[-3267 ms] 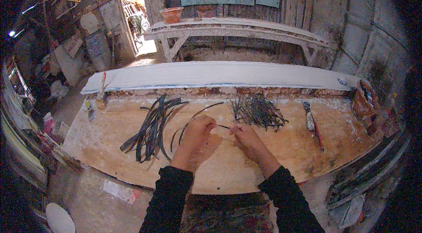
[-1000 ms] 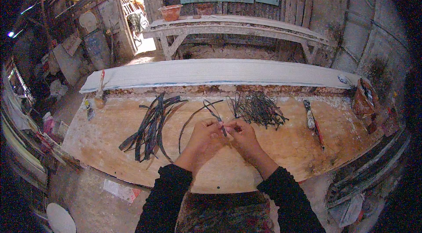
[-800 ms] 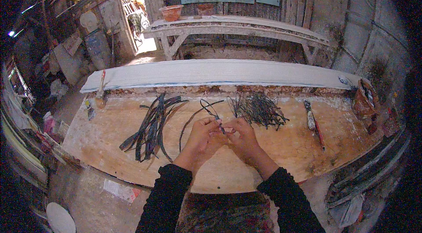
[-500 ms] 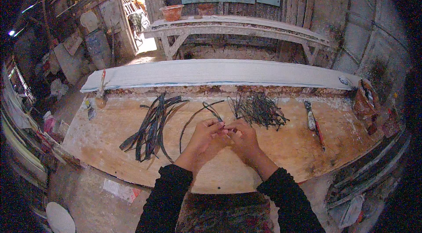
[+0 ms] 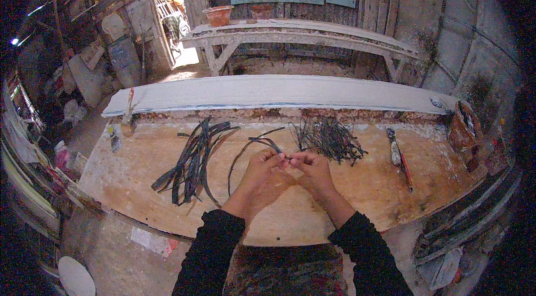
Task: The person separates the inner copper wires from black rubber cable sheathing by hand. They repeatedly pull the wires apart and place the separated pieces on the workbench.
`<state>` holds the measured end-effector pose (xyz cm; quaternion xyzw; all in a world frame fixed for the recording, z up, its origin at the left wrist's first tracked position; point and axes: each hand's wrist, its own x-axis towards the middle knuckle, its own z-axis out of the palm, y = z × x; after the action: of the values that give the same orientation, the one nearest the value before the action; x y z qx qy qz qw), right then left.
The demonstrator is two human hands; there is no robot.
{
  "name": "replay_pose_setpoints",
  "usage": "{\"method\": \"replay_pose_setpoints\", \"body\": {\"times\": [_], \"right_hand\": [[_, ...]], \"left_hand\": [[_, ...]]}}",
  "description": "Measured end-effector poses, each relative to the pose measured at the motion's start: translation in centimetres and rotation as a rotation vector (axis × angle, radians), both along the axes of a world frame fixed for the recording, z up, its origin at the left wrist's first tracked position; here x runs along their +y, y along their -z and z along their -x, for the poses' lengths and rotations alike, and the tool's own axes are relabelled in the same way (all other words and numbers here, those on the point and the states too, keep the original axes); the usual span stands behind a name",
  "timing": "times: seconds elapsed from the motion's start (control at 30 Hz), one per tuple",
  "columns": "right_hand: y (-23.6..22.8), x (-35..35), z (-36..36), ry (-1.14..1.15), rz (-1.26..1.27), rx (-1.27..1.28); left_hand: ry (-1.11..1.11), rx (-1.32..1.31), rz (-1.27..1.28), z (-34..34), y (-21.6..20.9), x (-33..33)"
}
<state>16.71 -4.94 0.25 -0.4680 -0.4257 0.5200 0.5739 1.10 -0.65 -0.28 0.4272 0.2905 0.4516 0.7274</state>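
Both hands meet over the middle of a wooden work board [image 5: 312, 212]. My left hand [image 5: 264, 166] pinches a dark, flat strip [image 5: 269, 144], whose loose end sticks out beyond the fingers. Fingertips of my right hand [image 5: 312, 165] are closed on the strip's end, close beside the left fingertips. A thin dark strand [image 5: 237, 162] curves on the board left of my left hand. Farther left lies a bundle of wide dark strips [image 5: 192, 162]. Just beyond my right hand is a tangled heap of thin dark strands [image 5: 329, 138].
A long white slab [image 5: 279, 92] runs along the board's far edge. On the right lie a scraper [image 5: 394, 151] and a red-handled tool [image 5: 406, 172], near a brown pot [image 5: 463, 128]. A brush [image 5: 129, 109] stands at far left. Behind is a bench [image 5: 301, 33] with terracotta-coloured pots [image 5: 219, 15].
My right hand has shifted slightly right, and its fingers have straightened a little. The strip's loose end beyond my left fingers has swung left.
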Motion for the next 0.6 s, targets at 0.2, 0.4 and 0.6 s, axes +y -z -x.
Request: {"method": "replay_pose_setpoints", "body": {"times": [0.2, 0.4, 0.6], "right_hand": [[-1.3, -0.6, 0.3, -0.072, 0.044, 0.004], [0.2, 0.0, -0.5, -0.175, 0.054, -0.121], [0.2, -0.4, -0.6, -0.347, 0.137, 0.195]], "left_hand": [[-0.075, 0.102, -0.095, -0.3, -1.1, -0.9], [-0.017, 0.084, -0.167, -0.5, 0.6, -0.3], [-0.027, 0.044, -0.173, -0.5, 1.5, 0.0]]}}
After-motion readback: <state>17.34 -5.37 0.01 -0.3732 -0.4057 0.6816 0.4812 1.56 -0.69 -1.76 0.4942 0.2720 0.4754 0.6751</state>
